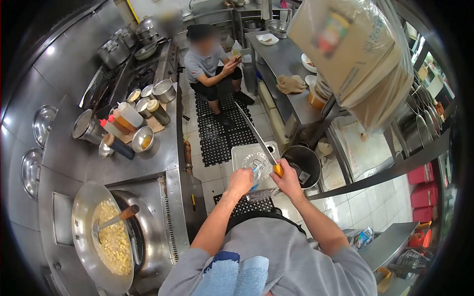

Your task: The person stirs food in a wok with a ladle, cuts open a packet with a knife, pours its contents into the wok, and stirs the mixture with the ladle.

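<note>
My right hand (288, 180) is closed round the yellow handle of a long knife (256, 134). Its narrow blade points forward and up to the left, away from my body. Beside it, my left hand (240, 182) is closed on a small blue object (256, 169), mostly hidden by the fingers, whose kind I cannot make out. Below both hands is a clear plastic container (238, 157) with a round pattern on top. A dark round bin (307, 163) stands to the right of my right hand.
At left, a large wok (81, 232) holds yellowish pieces and a wooden-handled ladle (118, 217). Sauce bottles (129, 116) and metal bowls (144, 138) crowd the steel counter. A person (210, 69) sits ahead beyond a black mat (212, 130). Bagged cardboard (360, 59) hangs at upper right.
</note>
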Tool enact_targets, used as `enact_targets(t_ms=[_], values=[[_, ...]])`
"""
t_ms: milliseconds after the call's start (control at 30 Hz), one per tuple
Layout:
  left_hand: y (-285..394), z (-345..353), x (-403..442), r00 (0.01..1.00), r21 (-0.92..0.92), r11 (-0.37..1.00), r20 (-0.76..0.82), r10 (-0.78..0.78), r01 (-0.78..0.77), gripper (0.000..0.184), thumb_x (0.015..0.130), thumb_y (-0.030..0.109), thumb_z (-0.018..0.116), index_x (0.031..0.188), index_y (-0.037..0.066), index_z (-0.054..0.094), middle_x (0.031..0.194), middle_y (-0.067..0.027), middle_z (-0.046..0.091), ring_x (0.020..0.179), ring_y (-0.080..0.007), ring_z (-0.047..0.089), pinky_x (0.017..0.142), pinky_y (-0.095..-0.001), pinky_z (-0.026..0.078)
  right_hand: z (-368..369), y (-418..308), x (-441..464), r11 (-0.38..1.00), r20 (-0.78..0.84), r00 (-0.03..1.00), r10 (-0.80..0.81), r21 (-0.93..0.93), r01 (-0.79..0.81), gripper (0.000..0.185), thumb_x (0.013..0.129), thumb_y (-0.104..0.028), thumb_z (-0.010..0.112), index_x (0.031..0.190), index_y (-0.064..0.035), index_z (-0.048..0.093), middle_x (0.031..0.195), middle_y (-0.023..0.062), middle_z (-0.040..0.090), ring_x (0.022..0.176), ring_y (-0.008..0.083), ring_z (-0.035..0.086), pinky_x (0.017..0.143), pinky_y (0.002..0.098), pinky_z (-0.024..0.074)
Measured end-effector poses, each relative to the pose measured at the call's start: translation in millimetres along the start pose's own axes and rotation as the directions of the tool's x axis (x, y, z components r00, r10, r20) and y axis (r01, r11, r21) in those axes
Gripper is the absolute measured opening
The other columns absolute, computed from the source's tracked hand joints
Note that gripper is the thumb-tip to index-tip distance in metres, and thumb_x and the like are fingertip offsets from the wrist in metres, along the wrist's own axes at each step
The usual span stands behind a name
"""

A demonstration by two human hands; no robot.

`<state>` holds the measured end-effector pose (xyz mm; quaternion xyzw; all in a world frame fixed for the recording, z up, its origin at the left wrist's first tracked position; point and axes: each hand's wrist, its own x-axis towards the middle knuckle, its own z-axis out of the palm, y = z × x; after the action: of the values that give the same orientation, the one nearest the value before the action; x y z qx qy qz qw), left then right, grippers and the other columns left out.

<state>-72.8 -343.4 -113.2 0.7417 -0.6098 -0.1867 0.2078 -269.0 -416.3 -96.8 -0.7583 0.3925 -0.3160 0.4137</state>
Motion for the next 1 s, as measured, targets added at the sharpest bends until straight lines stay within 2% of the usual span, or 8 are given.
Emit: enact_targets(t_ms=[33, 167, 433, 467, 600, 800, 900, 1000], values=[[1.0, -0.6, 0.1, 1.0, 0.009, 1.0, 0.004, -0.01, 0.01, 0.024, 0.095, 0.024, 0.057, 0.095, 0.002, 0.068, 0.084, -0.0239, 0.069, 0.083, -0.0443, 0.067, 0.076, -0.0534, 0.053, 4.1, 2.8, 9.9, 0.999, -0.007, 1.0, -0.026, 0.045, 0.026, 0.042, 0.084, -0.005, 0.072, 0.121, -0.0049, 0.053, 0.084, 0.0206, 0.065, 0.079, 0.0376, 0.068, 0.071, 0.042, 0.0524], [15.7, -10.3, -2.6, 0.999, 0.038, 0.998, -0.007, -0.046, 0.046, 0.026, 0.097, 0.029, 0.058, 0.098, 0.005, 0.067, 0.083, -0.023, 0.069, 0.082, -0.0436, 0.067, 0.074, -0.0529, 0.054, 17.7, 7.1, 40.5, 0.984, -0.014, 0.994, -0.105, 0.14, 0.106, 0.058, 0.082, 0.001, 0.071, 0.134, -0.01, 0.05, 0.093, 0.0169, 0.071, 0.089, 0.035, 0.07, 0.079, 0.0384, 0.0541], [2.5, 3.9, 1.4, 0.997, -0.023, 1.0, -0.073, -0.02, 0.018, 0.021, 0.099, 0.025, 0.056, 0.097, 0.006, 0.066, 0.085, -0.0193, 0.069, 0.083, -0.0421, 0.066, 0.073, -0.0514, 0.052, 20.6, 8.5, 64.6, 0.964, 0.206, 0.976, -0.07, 0.266, 0.013, 0.072, 0.081, 0.0, 0.073, 0.146, -0.0143, 0.043, 0.095, 0.015, 0.072, 0.09, 0.0279, 0.071, 0.081, 0.0359, 0.0533], [1.4, 5.9, -0.2, 0.995, -0.046, 0.999, -0.095, -0.014, 0.01, 0.021, 0.099, 0.024, 0.057, 0.097, 0.006, 0.066, 0.086, -0.0187, 0.069, 0.083, -0.0417, 0.066, 0.073, -0.051, 0.052, 21.1, 11.2, 65.5, 0.954, 0.234, 0.967, -0.096, 0.3, 0.022, 0.074, 0.084, 0.0, 0.073, 0.149, -0.0132, 0.04, 0.094, 0.0107, 0.069, 0.089, 0.0169, 0.067, 0.084, 0.0315, 0.0516], [0.6, 7.1, -0.7, 0.989, -0.119, 0.993, -0.144, 0.006, -0.024, 0.02, 0.098, 0.023, 0.057, 0.095, 0.005, 0.065, 0.089, -0.0183, 0.069, 0.086, -0.0414, 0.065, 0.074, -0.0502, 0.052, 15.6, 19.5, 68.7, 0.933, 0.354, 0.931, -0.091, 0.358, -0.045, 0.073, 0.084, 0.003, 0.073, 0.148, -0.012, 0.041, 0.098, 0.0093, 0.069, 0.09, 0.0155, 0.067, 0.085, 0.0308, 0.0516], [0.6, 5.2, -2.3, 0.997, -0.121, 0.993, -0.078, -0.005, -0.004, 0.022, 0.097, 0.024, 0.058, 0.092, 0.004, 0.065, 0.088, -0.0199, 0.068, 0.083, -0.0427, 0.065, 0.073, -0.0519, 0.051, 23.1, 37.4, 69.5, 0.958, 0.24, 0.954, -0.18, 0.264, 0.114, 0.068, 0.08, -0.001, 0.077, 0.141, -0.0096, 0.05, 0.091, 0.0088, 0.067, 0.081, 0.0172, 0.062, 0.079, 0.0325, 0.051], [1.7, 6.5, -1.8, 0.995, -0.145, 0.989, -0.092, -0.045, 0.031, 0.023, 0.097, 0.025, 0.059, 0.091, 0.004, 0.066, 0.084, -0.0207, 0.068, 0.079, -0.0432, 0.065, 0.07, -0.0518, 0.051, 27.0, 41.6, 69.2, 0.959, 0.242, 0.965, -0.101, 0.283, 0.029, 0.064, 0.08, -0.003, 0.077, 0.139, -0.0084, 0.051, 0.093, 0.0109, 0.067, 0.082, 0.0194, 0.062, 0.079, 0.0345, 0.0511], [0.0, 7.9, 1.9, 0.993, -0.153, 0.988, -0.11, -0.046, 0.029, 0.024, 0.097, 0.025, 0.059, 0.088, 0.004, 0.067, 0.08, -0.0215, 0.067, 0.077, -0.0436, 0.064, 0.067, -0.0513, 0.05, 13.4, 15.4, 58.9, 0.984, 0.132, 0.987, -0.093, 0.16, 0.072, 0.06, 0.083, -0.006, 0.076, 0.138, -0.007, 0.051, 0.092, 0.0165, 0.068, 0.081, 0.0294, 0.066, 0.076, 0.0383, 0.0523]])
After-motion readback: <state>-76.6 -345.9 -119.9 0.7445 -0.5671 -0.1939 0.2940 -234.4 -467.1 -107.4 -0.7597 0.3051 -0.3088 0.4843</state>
